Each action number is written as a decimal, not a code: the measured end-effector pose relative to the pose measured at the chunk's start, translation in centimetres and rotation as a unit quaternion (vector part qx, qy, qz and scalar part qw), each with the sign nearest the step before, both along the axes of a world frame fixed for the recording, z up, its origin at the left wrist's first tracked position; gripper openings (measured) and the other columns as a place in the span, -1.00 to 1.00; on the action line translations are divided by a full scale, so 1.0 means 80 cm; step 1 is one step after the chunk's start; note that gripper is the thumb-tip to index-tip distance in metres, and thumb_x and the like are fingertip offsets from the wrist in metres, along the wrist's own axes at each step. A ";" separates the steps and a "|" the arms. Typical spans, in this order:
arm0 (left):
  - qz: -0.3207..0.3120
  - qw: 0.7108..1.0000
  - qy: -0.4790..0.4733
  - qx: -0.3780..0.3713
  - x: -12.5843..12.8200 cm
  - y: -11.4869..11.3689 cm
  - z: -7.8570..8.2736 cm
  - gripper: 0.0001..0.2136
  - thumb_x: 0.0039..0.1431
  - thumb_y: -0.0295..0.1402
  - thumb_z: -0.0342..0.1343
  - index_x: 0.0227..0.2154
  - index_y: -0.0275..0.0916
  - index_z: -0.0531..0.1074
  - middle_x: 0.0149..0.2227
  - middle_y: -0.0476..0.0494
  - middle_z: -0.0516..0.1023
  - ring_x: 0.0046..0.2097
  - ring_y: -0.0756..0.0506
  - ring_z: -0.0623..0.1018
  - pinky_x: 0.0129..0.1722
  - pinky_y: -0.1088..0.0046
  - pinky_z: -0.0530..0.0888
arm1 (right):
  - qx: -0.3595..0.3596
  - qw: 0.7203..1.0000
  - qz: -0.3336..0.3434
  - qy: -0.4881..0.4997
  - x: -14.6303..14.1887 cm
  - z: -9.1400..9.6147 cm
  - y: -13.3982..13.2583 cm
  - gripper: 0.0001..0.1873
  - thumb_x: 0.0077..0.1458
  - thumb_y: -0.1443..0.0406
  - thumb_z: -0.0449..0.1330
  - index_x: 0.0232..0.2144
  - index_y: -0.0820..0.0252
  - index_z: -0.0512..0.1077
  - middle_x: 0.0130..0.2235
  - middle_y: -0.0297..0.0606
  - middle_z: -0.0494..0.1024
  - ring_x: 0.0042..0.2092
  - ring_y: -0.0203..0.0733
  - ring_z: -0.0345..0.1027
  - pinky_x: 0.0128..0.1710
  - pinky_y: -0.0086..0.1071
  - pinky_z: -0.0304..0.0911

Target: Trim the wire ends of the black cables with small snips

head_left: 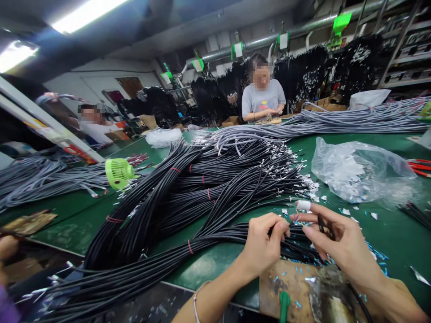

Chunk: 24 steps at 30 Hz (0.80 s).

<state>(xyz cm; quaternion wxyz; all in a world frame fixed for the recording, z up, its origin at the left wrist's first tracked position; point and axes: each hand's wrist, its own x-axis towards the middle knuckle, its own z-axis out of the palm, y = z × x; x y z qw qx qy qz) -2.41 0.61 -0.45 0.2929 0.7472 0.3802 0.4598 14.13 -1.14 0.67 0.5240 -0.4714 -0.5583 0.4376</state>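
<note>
My left hand (264, 242) is closed in a pinch in front of me, on what looks like the end of a black cable, mostly hidden by the fingers. Thin coloured wires (297, 219) fan out between my two hands. My right hand (343, 240), a white wrap (304, 205) round one fingertip, is curled around a small dark metal tool (326, 228); its exact kind is unclear. The right fingertips are close to the wires. Beneath and left of my hands lies a bundle of black cables (161, 259), bound with red ties.
More black cable bundles (188, 197) fill the green table (215, 273), with grey cables (323, 120) behind. A clear plastic bag (360, 170) lies right. Nearby are a wooden board (269, 287), a green handle (284, 305) and blue scraps. A green fan (118, 173) stands left. A co-worker (264, 96) sits opposite.
</note>
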 end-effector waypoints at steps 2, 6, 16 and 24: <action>0.005 1.000 0.006 -0.004 0.001 0.000 0.000 -0.68 0.27 -0.40 -0.08 -0.61 -0.31 0.34 -0.62 0.01 0.31 -0.54 0.07 0.32 -0.48 0.55 0.23 | 0.007 1.000 -0.019 -0.017 0.000 -0.005 0.000 -0.59 -0.02 0.22 0.25 -0.08 0.22 0.44 -0.27 -0.14 0.64 -0.74 -0.41 0.25 -0.83 -0.51 0.19; 0.024 0.999 0.013 -0.023 0.005 -0.001 -0.004 -0.70 0.25 -0.38 -0.05 -0.59 -0.32 0.36 -0.60 0.00 0.33 -0.53 0.07 0.31 -0.50 0.56 0.21 | 0.148 0.977 -0.087 -0.124 0.003 -0.023 0.002 -0.69 -0.06 0.35 0.27 -0.17 0.20 0.50 -0.34 -0.23 0.65 -0.46 -0.20 0.53 -0.48 -0.41 0.46; 0.018 0.986 0.101 -0.135 -0.013 0.049 -0.026 -0.51 0.34 -0.17 -0.32 -0.45 -0.29 0.45 -0.51 -0.07 0.49 -0.48 0.01 0.50 -0.48 0.54 0.42 | 0.167 0.941 -0.237 -0.172 0.038 -0.008 0.022 -0.75 0.00 0.19 0.26 -0.25 0.17 0.54 -0.37 -0.27 0.63 -0.45 -0.23 0.48 -0.40 -0.37 0.40; 0.145 0.965 0.218 -0.028 -0.029 0.083 -0.065 -0.94 0.02 -0.55 0.15 -0.44 -0.28 0.45 -0.35 -0.18 0.49 -0.12 -0.22 0.42 -0.02 0.16 0.32 | 0.094 0.974 -0.113 -0.174 0.050 0.005 0.047 -0.49 0.22 0.02 -0.09 -0.48 0.22 0.45 -0.66 -0.35 0.42 -0.69 -0.38 0.14 -0.67 -0.46 0.09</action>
